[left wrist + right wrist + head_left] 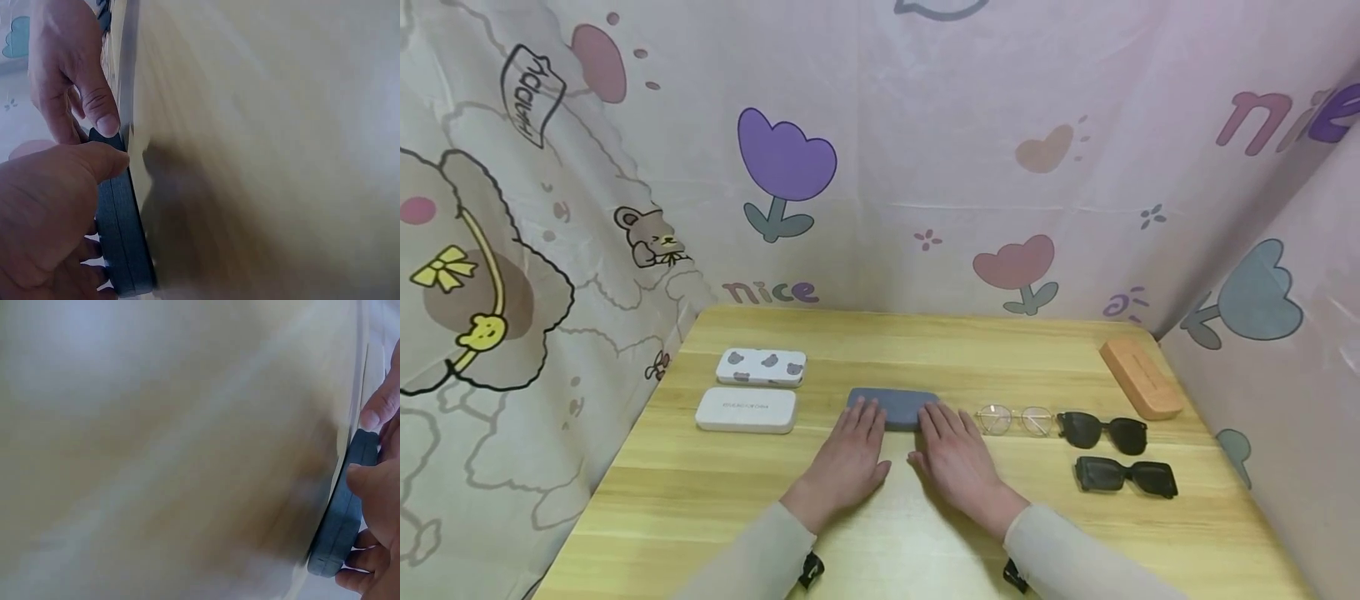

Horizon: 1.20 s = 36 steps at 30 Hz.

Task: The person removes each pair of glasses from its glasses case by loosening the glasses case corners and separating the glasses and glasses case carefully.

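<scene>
A closed dark-blue glasses case (901,407) lies flat near the middle of the wooden table, its long side towards me. My left hand (848,454) rests its straight fingers on the left part of the lid, while my right hand (957,457) touches the right end in the same way. In the head view both thumbs are spread inward, short of the case's near edge. The left wrist view shows the case's front side (123,231) with a seam along it, fingertips lying over the lid. From the right wrist, the blue case (340,519) also appears shut.
On the left lie a bear-print case (762,367) and a white case (747,410). To the right are thin-framed glasses (1017,419), black sunglasses (1103,432), thick-framed sunglasses (1126,477) and an orange-brown case (1141,379). Printed curtains hang behind the table (895,342) and at both sides.
</scene>
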Available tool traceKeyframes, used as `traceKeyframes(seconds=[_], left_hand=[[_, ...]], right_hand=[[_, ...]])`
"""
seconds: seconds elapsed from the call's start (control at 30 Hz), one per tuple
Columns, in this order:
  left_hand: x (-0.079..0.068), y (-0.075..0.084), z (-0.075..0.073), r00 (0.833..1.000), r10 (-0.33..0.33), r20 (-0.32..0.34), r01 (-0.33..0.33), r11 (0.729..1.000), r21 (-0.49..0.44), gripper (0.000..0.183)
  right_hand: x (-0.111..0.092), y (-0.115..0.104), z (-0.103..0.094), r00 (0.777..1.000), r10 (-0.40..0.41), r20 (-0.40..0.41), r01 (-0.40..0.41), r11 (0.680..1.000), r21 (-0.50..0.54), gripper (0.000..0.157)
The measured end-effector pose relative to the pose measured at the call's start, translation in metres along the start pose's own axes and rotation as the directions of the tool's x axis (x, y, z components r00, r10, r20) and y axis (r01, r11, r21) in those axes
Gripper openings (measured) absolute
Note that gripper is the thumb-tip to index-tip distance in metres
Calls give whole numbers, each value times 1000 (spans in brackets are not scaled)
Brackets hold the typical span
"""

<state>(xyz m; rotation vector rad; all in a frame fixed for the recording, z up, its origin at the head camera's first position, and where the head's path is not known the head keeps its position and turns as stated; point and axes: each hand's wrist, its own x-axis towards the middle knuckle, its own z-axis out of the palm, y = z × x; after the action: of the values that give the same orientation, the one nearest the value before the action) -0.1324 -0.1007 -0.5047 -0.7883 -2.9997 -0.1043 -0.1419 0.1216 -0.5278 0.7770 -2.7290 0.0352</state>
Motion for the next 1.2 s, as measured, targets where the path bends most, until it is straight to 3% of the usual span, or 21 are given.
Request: traceKeyframes(seconds=[0.5, 1.2], left_hand=[[20, -34, -7, 993, -93, 69, 98, 993, -68, 72], [33, -67, -12, 980, -163, 114, 176, 977, -118, 74]], right_hand=[[44, -5, 9, 998, -36, 53, 32, 997, 74, 69], [89, -4, 10, 967, -51, 249, 35, 997, 71, 75]])
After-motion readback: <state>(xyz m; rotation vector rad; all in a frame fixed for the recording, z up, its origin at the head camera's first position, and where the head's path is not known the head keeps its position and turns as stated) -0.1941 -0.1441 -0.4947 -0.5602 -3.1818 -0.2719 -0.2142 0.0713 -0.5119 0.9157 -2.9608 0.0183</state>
